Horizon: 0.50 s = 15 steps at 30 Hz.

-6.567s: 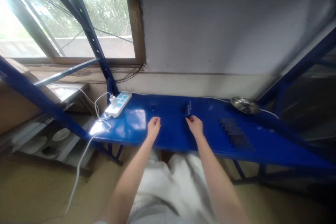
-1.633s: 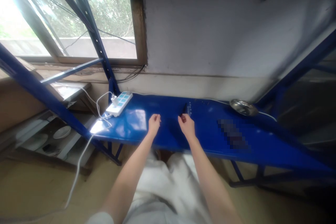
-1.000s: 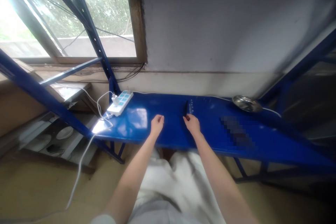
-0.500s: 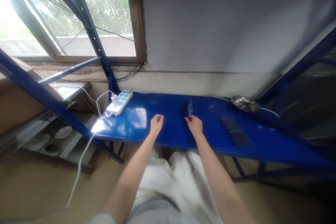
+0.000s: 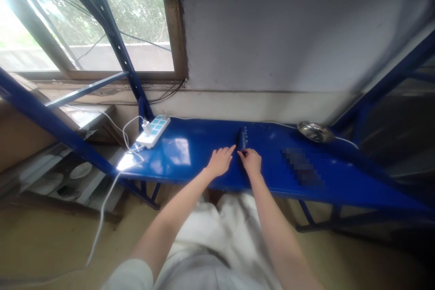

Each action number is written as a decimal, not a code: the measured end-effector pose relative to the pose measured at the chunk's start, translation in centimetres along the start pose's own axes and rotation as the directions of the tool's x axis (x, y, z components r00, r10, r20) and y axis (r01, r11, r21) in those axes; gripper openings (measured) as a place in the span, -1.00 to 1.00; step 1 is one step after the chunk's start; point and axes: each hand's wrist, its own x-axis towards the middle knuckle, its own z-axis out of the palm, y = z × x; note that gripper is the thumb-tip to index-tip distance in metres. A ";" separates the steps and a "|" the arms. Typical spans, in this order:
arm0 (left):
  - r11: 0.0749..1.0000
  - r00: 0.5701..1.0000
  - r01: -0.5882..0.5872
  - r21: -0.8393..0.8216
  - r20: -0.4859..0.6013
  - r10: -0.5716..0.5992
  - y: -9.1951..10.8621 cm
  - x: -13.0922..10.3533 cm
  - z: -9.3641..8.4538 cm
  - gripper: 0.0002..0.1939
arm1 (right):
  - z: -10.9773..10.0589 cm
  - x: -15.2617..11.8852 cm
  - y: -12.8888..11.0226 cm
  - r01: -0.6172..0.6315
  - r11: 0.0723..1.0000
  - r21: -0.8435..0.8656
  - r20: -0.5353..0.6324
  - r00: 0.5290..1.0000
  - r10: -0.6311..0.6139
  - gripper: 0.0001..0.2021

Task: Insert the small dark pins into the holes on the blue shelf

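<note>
Single head-worn view from above and behind the left hand [image 5: 220, 161] and right hand [image 5: 250, 160], fairly near, facing forward-down, wall [image 5: 272, 31] beyond them.

"Where's the light from?"

"The window [image 5: 139, 13] at ten o'clock, and its left side burns out to white."

"Any glare on the blue tabletop [image 5: 210, 133]?"

"Two bright reflections [image 5: 180, 151] toward eight o'clock, the outer one blown out. The metal dish [image 5: 314, 131] at three o'clock catches highlights too."

"And shadow?"

"The wall [image 5: 265, 31] reads dull grey, with darker shade at two o'clock. The corners at two and four sink almost to black."

"Is it sharp?"

"Soft throughout: left hand [image 5: 220, 161] and right hand [image 5: 251, 161] lack fine detail. Edges stretch and smear, and coarse pixel blocks [image 5: 303, 166] cover a patch at four o'clock."
</note>
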 end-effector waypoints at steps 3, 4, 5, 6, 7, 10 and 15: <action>0.988 0.999 -0.006 0.153 0.047 -0.001 0.5 1.1 1.1 -0.47 | 0.0 -0.1 0.0 0.017 1.000 -0.013 -0.004 1.000 -0.017 -0.66; 0.982 0.999 -0.004 0.187 0.053 -0.007 0.5 1.4 1.4 -0.45 | -0.1 -0.1 -0.1 0.019 1.000 -0.019 -0.002 1.000 -0.019 -0.67; 0.977 0.998 0.000 0.214 0.059 -0.013 0.5 1.7 1.6 -0.44 | -0.1 -0.1 -0.1 0.019 0.999 -0.025 0.002 1.000 -0.019 -0.68; 0.973 0.998 0.003 0.232 0.064 -0.018 0.5 2.0 1.9 -0.44 | -0.1 -0.1 -0.2 0.020 0.999 -0.030 0.008 1.000 -0.019 -0.69; 0.970 0.998 0.004 0.243 0.068 -0.021 0.5 2.3 2.0 -0.45 | -0.2 -0.1 -0.2 0.019 0.999 -0.033 0.013 1.000 -0.019 -0.70; 0.971 0.998 -0.008 0.239 0.056 -0.005 0.5 3.1 2.1 -0.52 | -0.3 -0.1 -0.3 0.015 0.999 -0.035 0.023 1.000 -0.014 -0.73; 0.990 0.999 0.052 0.133 0.005 -0.053 0.6 4.5 1.5 -0.75 | -0.3 0.0 -0.2 0.012 0.999 -0.031 0.023 1.000 -0.011 -0.74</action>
